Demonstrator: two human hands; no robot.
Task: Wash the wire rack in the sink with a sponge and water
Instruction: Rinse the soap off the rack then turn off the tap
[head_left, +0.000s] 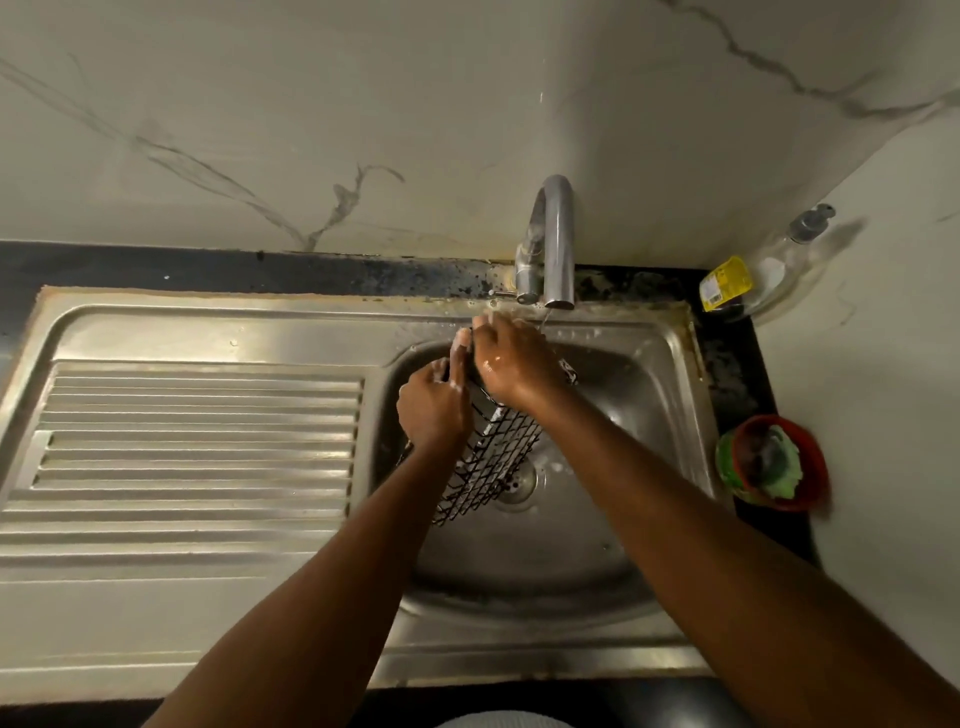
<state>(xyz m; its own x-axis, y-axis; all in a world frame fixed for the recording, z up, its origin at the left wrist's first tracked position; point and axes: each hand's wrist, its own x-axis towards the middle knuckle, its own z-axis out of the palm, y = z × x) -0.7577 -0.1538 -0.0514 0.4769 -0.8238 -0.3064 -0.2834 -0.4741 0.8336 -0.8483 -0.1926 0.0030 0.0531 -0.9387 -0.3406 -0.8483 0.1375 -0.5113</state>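
Just below the tap (554, 244), the left hand (434, 408) grips the rack (496, 457) by its soapy side while the right hand (511, 364) clasps its top end.

- At 12 o'clock in the sink (670, 395), our left hand (434, 405) and right hand (511, 366) cover the wire rack's (493, 457) upper end.
- We can't tell what the palms hide.
- Right fingertips (485, 323): blurred.
- At 2 o'clock, the bottle's (769, 265) yellow label (724, 283) is too small to read.
- At 3 o'clock, the green stuff (779, 467) in the red bowl (820, 457) is unclear.
- At 9 o'clock, the draining board (197, 441) is cut off.
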